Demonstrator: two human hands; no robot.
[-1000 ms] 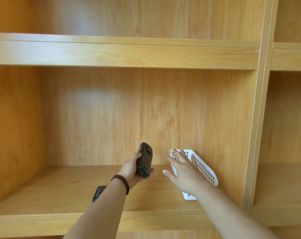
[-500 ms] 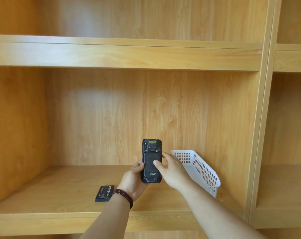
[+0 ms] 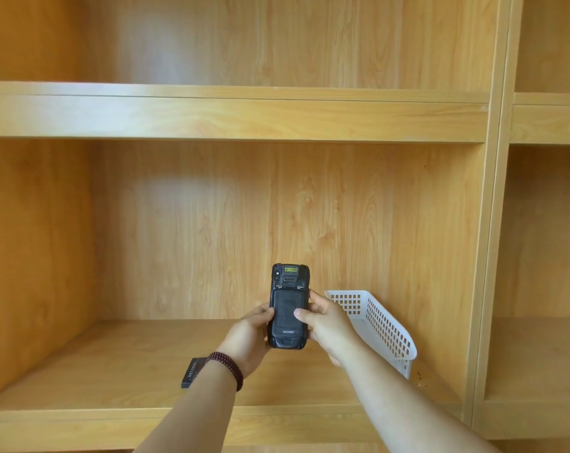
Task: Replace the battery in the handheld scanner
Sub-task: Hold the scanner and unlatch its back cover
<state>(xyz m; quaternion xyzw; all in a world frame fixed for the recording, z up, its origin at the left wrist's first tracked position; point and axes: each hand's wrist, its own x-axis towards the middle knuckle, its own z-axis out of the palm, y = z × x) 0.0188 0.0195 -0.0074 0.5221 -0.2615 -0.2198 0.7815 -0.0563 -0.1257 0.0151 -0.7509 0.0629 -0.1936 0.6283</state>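
Observation:
A black handheld scanner (image 3: 288, 291) is held upright above the shelf, its back with the battery cover facing me. My left hand (image 3: 249, 338) grips its left edge from below. My right hand (image 3: 326, 325) holds its right edge, with the thumb pressed on the middle of the back cover. A flat black battery (image 3: 191, 374) lies on the wooden shelf (image 3: 113, 364) to the lower left, partly hidden behind my left wrist, which wears a dark bead bracelet.
A white perforated plastic basket (image 3: 383, 325) stands tilted on the shelf at the right, just behind my right hand. An upper shelf board (image 3: 231, 116) runs above. A vertical divider (image 3: 489, 256) closes the compartment on the right.
The scanner has turned from side-on to back-facing and upright. My right hand left the basket and took hold of the scanner's right edge, thumb now on the cover.

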